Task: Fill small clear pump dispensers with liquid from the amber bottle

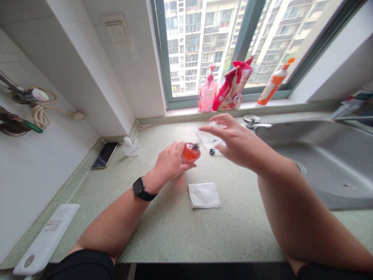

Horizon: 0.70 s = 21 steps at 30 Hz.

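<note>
White plastic, a long case (46, 239) lies well to the left of the bottle (190, 154) and nearer the person. Next comes a phone (105, 155), left of the bottle against the wall edge, and then a clear box (131, 147), also left of the bottle but less far off.

The left hand (171, 159), with a watch (139, 186) at its wrist, is clamped on the bottle: fingers curl over the left side, and the thumb runs along the near side. The bottle lies between the two hands, its orange-red body inside the left grip. Its long axis is tilted, base toward the left palm, bare threaded neck (196, 145) aimed rightward and away from the person.

A folded napkin (204, 195) lies just nearer the person than the bottle. Right beside the neck is a clear piece (207, 139), and a small black piece (212, 151) sits right of the bottle.

The right hand (233, 140) comes in from the right of the bottle, fingers spread apart around the clear piece; whether they press on it cannot be told. That hand's fingertips are nearer the neck, so the relation that counts seems to be neck against clear piece, close together. Well right of the bottle is the sink (317, 155).
</note>
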### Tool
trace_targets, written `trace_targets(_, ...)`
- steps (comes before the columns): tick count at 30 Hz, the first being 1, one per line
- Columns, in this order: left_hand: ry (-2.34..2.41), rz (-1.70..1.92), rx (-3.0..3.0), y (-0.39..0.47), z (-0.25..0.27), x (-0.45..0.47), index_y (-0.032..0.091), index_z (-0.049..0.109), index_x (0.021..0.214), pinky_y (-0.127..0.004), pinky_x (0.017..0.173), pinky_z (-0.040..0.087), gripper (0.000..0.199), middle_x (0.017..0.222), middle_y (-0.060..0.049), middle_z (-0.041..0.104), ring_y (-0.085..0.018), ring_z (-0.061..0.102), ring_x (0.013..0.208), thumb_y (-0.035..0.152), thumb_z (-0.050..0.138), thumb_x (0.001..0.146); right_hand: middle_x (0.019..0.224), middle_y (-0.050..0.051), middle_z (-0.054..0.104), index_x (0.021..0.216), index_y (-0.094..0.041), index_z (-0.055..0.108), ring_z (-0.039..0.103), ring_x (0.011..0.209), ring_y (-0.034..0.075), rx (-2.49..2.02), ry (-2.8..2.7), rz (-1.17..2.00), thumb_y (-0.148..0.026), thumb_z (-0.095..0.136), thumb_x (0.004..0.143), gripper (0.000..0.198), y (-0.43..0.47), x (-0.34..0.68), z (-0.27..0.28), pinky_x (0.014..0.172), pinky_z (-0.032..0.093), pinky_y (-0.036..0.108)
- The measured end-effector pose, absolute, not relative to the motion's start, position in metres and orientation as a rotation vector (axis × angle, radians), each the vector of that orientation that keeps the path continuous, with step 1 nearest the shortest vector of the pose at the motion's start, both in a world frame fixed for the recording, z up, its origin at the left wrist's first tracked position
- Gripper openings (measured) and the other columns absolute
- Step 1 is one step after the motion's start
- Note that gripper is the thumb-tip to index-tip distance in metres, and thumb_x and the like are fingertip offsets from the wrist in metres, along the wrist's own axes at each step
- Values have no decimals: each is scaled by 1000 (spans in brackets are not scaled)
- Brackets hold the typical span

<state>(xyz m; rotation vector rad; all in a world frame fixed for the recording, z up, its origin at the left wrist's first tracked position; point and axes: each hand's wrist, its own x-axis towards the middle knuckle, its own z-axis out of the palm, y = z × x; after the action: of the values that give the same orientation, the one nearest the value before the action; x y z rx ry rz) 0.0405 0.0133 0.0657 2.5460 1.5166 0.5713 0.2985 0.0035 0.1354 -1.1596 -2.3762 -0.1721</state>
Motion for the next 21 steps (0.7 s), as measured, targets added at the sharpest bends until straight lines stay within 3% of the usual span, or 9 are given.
trace_targets(5,1521,569,2551,13,65,40,21,54,142,-42,95,56,75,128,-10,72,-32,70,116,58,90,87,154,14,53,150,-32,66,63,140,34,-1164,-2365,-181,-4,61,87,70,4,299,133,114,61,53)
trace_targets(13,1518,564,2547,14,66,40,22,54,142,-42,97,56,74,130,-10,71,-32,70,117,58,90,87,155,12,57,152,-33,65,69,132,31,-1199,-2361,-160,-6,61,88,70,4,298,134,113,62,52)
trace_targets(21,1519,582,2547,14,65,40,23,54,141,-42,96,56,73,130,-10,72,-32,71,116,57,90,87,162,10,54,153,-35,64,68,136,31,-1204,-2350,-166,-6,58,89,70,4,295,133,112,63,53)
